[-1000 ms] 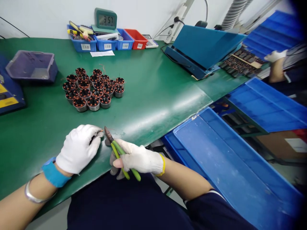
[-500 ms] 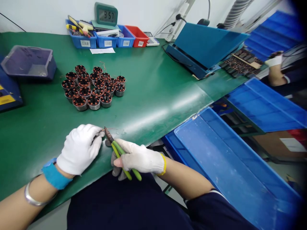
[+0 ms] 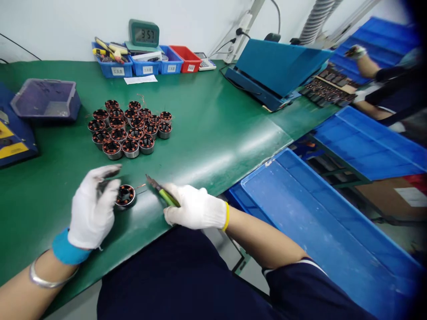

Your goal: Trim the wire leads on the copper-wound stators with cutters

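My left hand (image 3: 95, 206), in a white glove, is open beside a single wound motor stator (image 3: 126, 196) on the green bench. Its thumb and fingers are apart, close to the stator's left side. A thin copper wire end (image 3: 141, 186) sticks out from the stator to the right. My right hand (image 3: 196, 208), gloved too, is closed round green-handled cutting pliers (image 3: 169, 197). The dark jaws of the pliers point up and left, near the wire end. Farther back, a cluster of several similar stators (image 3: 130, 146) stands on the bench.
A purple plastic bin (image 3: 46, 113) stands at the left. Blue tool boxes (image 3: 116, 70), a red box (image 3: 187, 62) and a clock (image 3: 144, 33) line the wall. A blue machine (image 3: 276, 66) sits farther right, with a large blue crate (image 3: 300, 222) below the edge. A co-worker (image 3: 393, 84) is at far right.
My left hand has let go and drawn back left, its fingers now apart, and the stator shows on the bench. The pliers have turned in my right hand. The co-worker's arm is raised.
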Demonstrator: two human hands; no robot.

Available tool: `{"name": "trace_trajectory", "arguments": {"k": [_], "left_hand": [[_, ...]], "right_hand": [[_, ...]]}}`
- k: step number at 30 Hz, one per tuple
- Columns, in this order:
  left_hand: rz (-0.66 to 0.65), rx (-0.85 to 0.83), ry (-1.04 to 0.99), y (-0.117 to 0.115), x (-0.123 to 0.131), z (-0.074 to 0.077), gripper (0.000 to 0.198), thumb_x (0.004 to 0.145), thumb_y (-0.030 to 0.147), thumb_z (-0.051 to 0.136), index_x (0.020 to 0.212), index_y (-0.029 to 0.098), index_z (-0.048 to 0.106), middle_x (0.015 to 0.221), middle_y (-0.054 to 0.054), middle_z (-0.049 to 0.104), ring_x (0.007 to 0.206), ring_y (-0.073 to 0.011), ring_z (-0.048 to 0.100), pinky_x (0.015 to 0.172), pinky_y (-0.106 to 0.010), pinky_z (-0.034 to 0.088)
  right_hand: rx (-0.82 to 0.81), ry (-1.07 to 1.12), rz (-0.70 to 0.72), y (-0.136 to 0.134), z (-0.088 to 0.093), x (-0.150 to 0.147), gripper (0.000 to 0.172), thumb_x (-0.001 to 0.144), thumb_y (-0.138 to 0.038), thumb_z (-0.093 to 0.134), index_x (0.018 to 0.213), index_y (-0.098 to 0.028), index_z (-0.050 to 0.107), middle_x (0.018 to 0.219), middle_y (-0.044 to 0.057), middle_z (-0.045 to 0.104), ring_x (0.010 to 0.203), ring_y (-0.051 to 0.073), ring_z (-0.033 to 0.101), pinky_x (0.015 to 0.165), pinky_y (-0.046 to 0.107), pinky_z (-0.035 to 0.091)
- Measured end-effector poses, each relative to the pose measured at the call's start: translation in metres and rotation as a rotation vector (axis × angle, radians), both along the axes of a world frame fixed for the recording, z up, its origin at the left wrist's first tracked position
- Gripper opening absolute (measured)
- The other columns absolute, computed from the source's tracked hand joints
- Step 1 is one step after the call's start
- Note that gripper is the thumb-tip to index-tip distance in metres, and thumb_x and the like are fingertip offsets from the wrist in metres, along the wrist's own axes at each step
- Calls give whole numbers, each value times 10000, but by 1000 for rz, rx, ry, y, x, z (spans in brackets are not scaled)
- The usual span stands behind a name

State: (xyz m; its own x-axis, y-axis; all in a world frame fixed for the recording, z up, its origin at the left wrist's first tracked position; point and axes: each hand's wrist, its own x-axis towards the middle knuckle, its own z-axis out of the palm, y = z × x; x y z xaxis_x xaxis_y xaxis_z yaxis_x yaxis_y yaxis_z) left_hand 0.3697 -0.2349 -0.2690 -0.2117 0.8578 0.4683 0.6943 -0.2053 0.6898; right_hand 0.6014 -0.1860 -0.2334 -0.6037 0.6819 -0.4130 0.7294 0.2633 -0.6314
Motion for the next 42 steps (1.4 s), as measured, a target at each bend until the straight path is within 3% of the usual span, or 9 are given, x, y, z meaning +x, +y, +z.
{"name": "trace_trajectory", "arguments": {"k": [3,9,15,24,28,31,32,34,42], "left_hand": [[85,123,-192,5,-13,-2,350,1002,396,491,1257,177,590,1299,-118,670,1179,-277,657,1032,-478,544],[239,134,-299,30,-28,-8,433,894,315,601,1273,128,506,1360,-193,619,1201,-271,652,1091,-485,523],[325,-2,-226,41,-43,-7,579,834,396,686,1308,120,502,1359,-228,603,1220,-326,644,1070,-528,534],[255,-198,322,54,-30,-5,525,887,546,598,1317,245,600,1522,-183,405,1140,-378,659,1010,-605,536],[285,-141,392,59,-32,-4,441,889,600,592,1148,249,653,1403,-167,502,1008,-353,686,881,-578,585],[311,-91,423,58,-35,-5,407,842,654,631,988,274,636,1153,-81,608,793,-286,665,713,-521,595],[306,-93,427,56,-35,-5,406,834,673,626,951,284,624,1082,-60,617,751,-278,649,669,-507,585],[271,-129,428,48,-33,-4,410,835,697,592,902,293,609,1020,-51,630,731,-293,644,635,-511,572],[92,-350,304,-9,-5,-3,426,746,614,670,987,270,599,932,-78,729,855,-354,729,741,-498,591]], "right_hand": [[522,-234,54,-1,4,0,527,853,-450,580,1291,-158,557,1103,152,655,909,333,668,728,428,515],[937,-6,237,8,-6,-47,803,806,-602,693,1404,-112,476,1204,152,601,1061,324,575,958,508,456],[877,130,429,13,-11,-80,353,925,-446,575,1154,-179,606,1044,78,655,894,261,623,722,387,491],[652,-184,-362,105,32,52,570,892,-412,612,1391,-144,541,1354,214,560,1190,356,568,949,479,473],[705,-178,-305,70,40,50,781,866,-517,646,1505,-131,417,1432,231,482,1277,376,495,998,494,450],[662,-105,-62,17,15,17,885,689,-750,719,1416,-289,516,1179,75,644,1028,281,638,842,371,540],[632,-46,180,3,3,5,873,734,-756,674,1430,-259,501,1089,84,661,923,275,662,751,366,554],[654,-46,294,-14,-17,-11,719,883,-606,575,1481,-232,440,1029,85,674,822,271,674,662,374,552],[688,-100,-5,6,-32,20,573,912,-287,529,1478,-210,487,1112,102,691,948,263,681,801,360,538]]}}
